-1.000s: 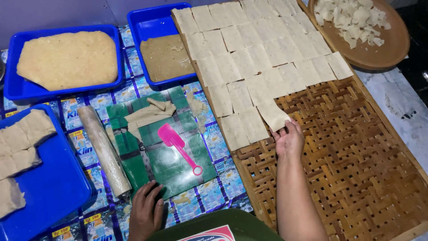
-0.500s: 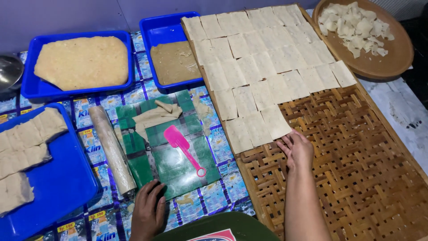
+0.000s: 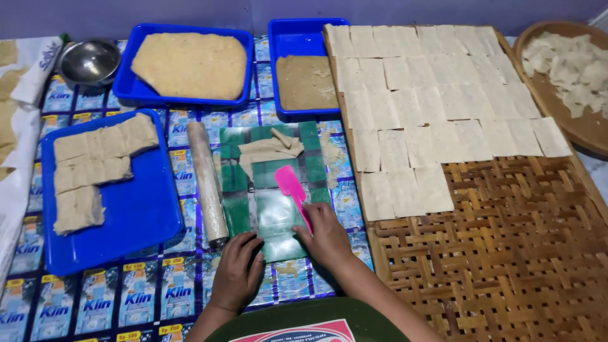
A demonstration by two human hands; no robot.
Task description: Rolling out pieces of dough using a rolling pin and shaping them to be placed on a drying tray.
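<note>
Lying on the green plastic sheet (image 3: 278, 215) in front of me, the pink plastic spatula (image 3: 292, 190) points its flat blade away from me, toward a few scraps of pale dough (image 3: 269, 149). A wooden rolling pin (image 3: 207, 182) lies just left of the sheet, a blue tray of dough blocks (image 3: 136, 209) beyond it; the woven bamboo mat (image 3: 506, 253) with flat dough squares (image 3: 437, 101) spreads right. My right hand (image 3: 326, 237) closes on the spatula's handle; my left hand (image 3: 239, 269) rests flat, fingers loose, on the sheet's near edge.
</note>
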